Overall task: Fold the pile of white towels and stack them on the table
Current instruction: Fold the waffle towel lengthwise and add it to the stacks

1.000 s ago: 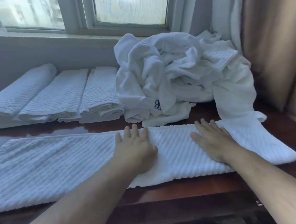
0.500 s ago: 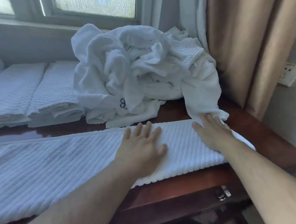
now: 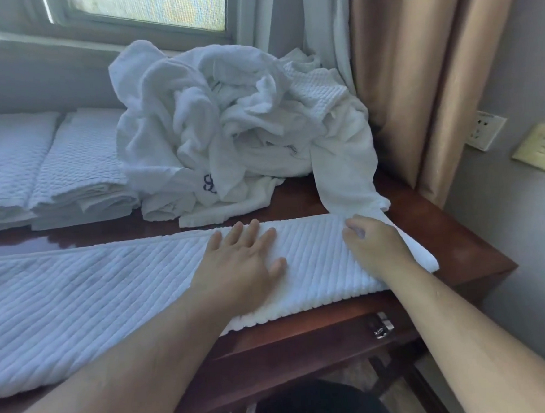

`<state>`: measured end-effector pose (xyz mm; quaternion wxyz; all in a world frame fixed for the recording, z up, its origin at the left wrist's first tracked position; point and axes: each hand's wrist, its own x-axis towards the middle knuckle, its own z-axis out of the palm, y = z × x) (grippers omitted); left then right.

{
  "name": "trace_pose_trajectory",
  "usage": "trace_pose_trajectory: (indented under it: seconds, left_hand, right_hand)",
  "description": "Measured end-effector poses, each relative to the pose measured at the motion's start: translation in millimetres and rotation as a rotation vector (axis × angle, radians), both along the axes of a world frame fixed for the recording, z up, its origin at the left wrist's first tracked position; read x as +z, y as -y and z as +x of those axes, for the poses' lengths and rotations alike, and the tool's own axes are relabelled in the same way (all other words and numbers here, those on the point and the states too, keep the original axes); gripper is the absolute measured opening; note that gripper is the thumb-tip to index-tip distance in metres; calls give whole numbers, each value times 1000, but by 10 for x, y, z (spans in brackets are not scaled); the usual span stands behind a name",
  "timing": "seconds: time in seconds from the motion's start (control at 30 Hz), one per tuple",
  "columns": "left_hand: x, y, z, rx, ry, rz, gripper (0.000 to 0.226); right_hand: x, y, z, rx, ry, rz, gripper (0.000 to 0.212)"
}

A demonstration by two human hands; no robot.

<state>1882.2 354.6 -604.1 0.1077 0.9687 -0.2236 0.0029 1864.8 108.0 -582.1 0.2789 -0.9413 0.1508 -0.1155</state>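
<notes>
White ribbed cotton, the towel [image 3: 115, 281] lies as a long folded strip along the front of the dark wooden bench [image 3: 454, 242], its right end close to the bench's corner. The left hand [image 3: 239, 263] rests flat on the strip with straight, spread fingers, holding it down. The right hand [image 3: 373, 241] curls its fingers at the strip's far right corner and seems to pinch the cloth there. Just behind that corner a loose tail of the unfolded pile [image 3: 227, 125] hangs down and touches the strip; the risk is that the right hand gathers this tail along with the corner and drags the heap forward, or that the lifted end slides off the bench edge and skews the fold. Two folded towels [image 3: 46, 170] sit side by side at the back left.
</notes>
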Motion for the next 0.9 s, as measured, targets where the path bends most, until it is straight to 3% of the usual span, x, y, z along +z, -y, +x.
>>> trace_pose_trajectory:
  seconds: [0.13,0.23,0.37,0.47,0.53,0.63,0.77,0.83,0.9]
  left_hand:
    - [11,-1,-11,2,-8,-6,65]
    - [22,-4,-20,3,-13,-7,66]
    - [29,-4,-36,4,-5,-7,65]
    - [24,-10,-50,9,7,-28,65]
    - [21,-14,-53,5,2,-38,64]
    - [5,-16,-42,-4,22,-51,64]
    - [-21,-24,-19,2,26,-42,64]
    - [-18,-26,-26,-2,48,-71,59]
    - [16,-58,-45,-15,87,-217,51]
  right_hand:
    - [-129,-24,-351,-113,123,-34,30]
    - [-187,13,-535,-339,213,52,44]
    - [-96,37,-607,-583,432,545,54]
    - [22,35,-631,-647,552,978,29]
    - [70,15,-629,-610,528,1208,15]
    - [96,-116,-589,-512,391,1381,22]
    - [54,-307,-444,-459,303,1397,32]
    - [20,-357,-380,-461,280,1279,23]
    - [47,-424,-350,-472,316,1102,13]
